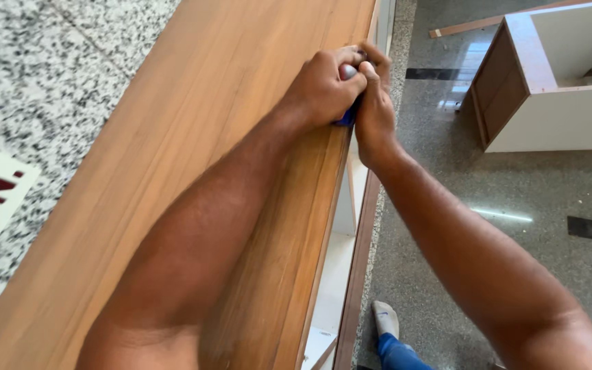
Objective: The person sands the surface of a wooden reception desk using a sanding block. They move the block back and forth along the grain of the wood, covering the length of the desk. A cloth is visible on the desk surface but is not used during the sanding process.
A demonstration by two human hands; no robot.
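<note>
Small blue tool (346, 118) with a grey rounded top, at twelve o'clock, pressed on the front edge of a brown wooden board (193, 103). Left hand (323, 88) wrapped tight over the tool from nine o'clock; right hand (374, 109) clamped on it from three o'clock, fingers touching the left's. White cabinet (570, 116) at two o'clock on the glossy floor (460, 226). Blue trouser leg (395, 353) and pale shoe (385, 318) at six o'clock. Speckled stone wall (42, 75) at ten o'clock.

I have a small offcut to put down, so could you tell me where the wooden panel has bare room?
The wooden panel is bare between the speckled stone on its left and the left hand. Its right edge is crowded: both hands, the right hand too, clasp a small blue tool there.
</note>
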